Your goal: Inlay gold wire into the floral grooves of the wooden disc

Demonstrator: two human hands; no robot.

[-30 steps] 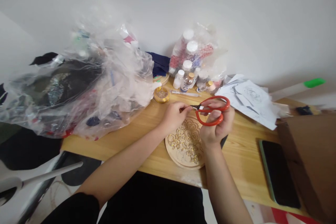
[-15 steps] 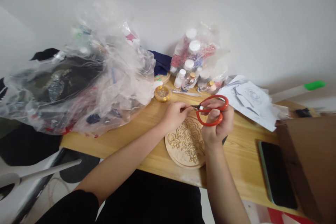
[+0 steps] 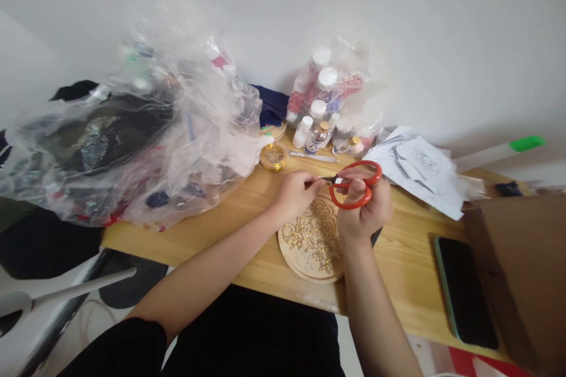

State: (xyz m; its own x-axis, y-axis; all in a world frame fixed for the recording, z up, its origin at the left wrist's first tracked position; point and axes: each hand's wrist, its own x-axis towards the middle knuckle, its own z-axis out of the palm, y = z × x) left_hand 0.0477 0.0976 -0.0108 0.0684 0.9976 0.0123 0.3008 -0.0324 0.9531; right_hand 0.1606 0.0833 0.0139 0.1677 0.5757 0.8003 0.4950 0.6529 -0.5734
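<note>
My right hand [image 3: 366,206] grips a pair of scissors [image 3: 370,172] with red handles, their dark blades pointing left. The blade tips meet the fingertips of my left hand [image 3: 298,195], which is pinched closed; whatever lies between its thumb and finger is too small to make out. Under both hands, on the table, lies a round wooden disc [image 3: 305,262] carrying a floral pattern in gold wire, with some petals only drawn in pencil. Part of the disc is hidden by my hands. A spool of gold wire [image 3: 273,157] rests just beyond my left hand.
A mechanical pencil [image 3: 313,156] lies behind my hands, near small bottles [image 3: 303,132] and a bag of jars [image 3: 328,78]. Large plastic bags [image 3: 212,129] fill the left. To the right are paper drawings [image 3: 418,171], a phone [image 3: 466,294] and a cardboard box [image 3: 522,259].
My right hand and the scissors have shifted very slightly left, and the handles sit a little closer together. My left hand stays in place.
</note>
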